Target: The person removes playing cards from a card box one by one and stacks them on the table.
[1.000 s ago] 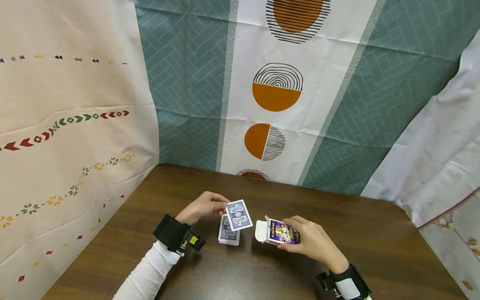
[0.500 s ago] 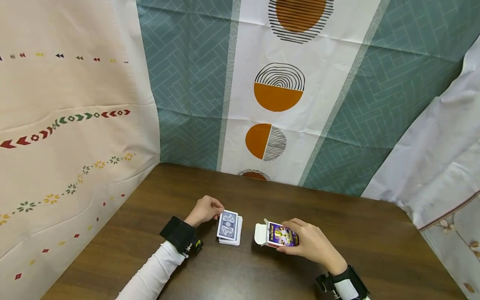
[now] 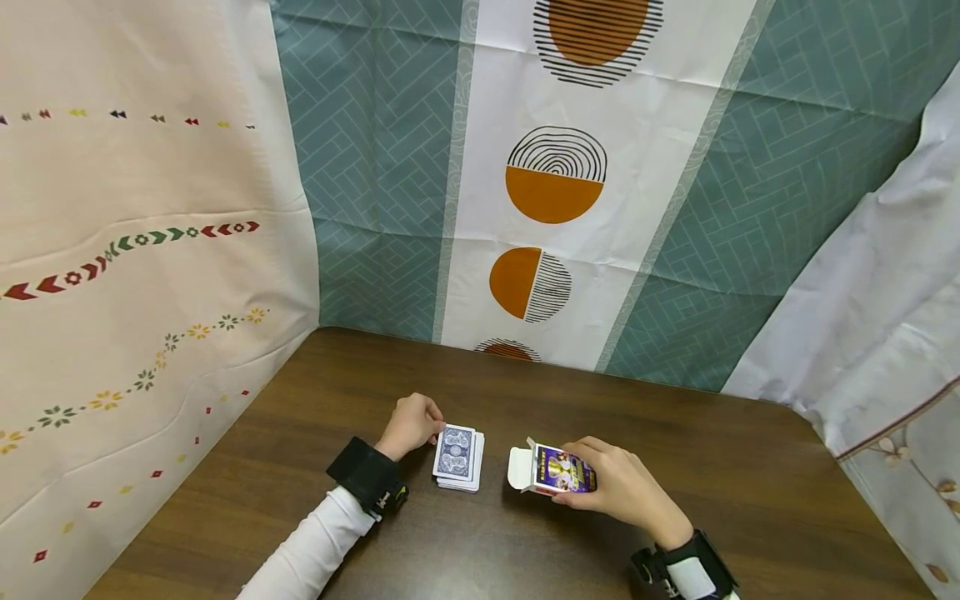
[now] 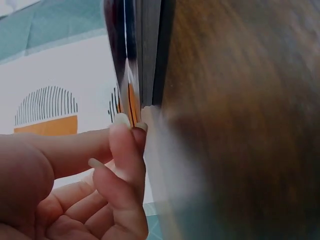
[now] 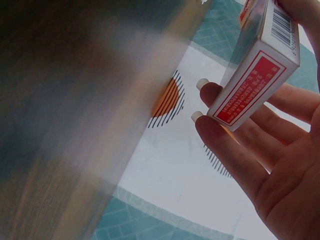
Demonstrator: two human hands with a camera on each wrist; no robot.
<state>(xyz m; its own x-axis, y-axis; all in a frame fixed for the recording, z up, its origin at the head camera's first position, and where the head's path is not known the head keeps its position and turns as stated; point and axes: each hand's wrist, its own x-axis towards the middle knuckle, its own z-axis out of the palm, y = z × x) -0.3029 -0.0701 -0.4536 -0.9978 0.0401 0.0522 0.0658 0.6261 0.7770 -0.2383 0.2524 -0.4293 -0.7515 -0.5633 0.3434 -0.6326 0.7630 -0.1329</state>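
My left hand [image 3: 410, 425] pinches a blue-backed playing card [image 3: 455, 452] by its far left corner. That card lies over the deck [image 3: 477, 462], shifted slightly to the left of it. In the left wrist view, thumb and finger hold a thin, glossy card edge [image 4: 118, 50], right beside the thick side of the deck [image 4: 149, 55]. My right hand [image 3: 622, 482] grips a purple-fronted card box [image 3: 564, 471] by its right end, its white flap [image 3: 520, 468] standing open toward the deck. Seen from the right wrist, the box [image 5: 255, 85] shows a red printed panel and a barcode.
Both hands work over a brown wooden table [image 3: 360, 358]. A teal and white patterned cloth [image 3: 555, 292] hangs behind it, with a cream cloth [image 3: 150, 333] along the left side and a white one [image 3: 847, 333] on the right.
My left hand has brought the card down and left, from tilted above the deck to lying over it. The right hand and the box have barely moved.
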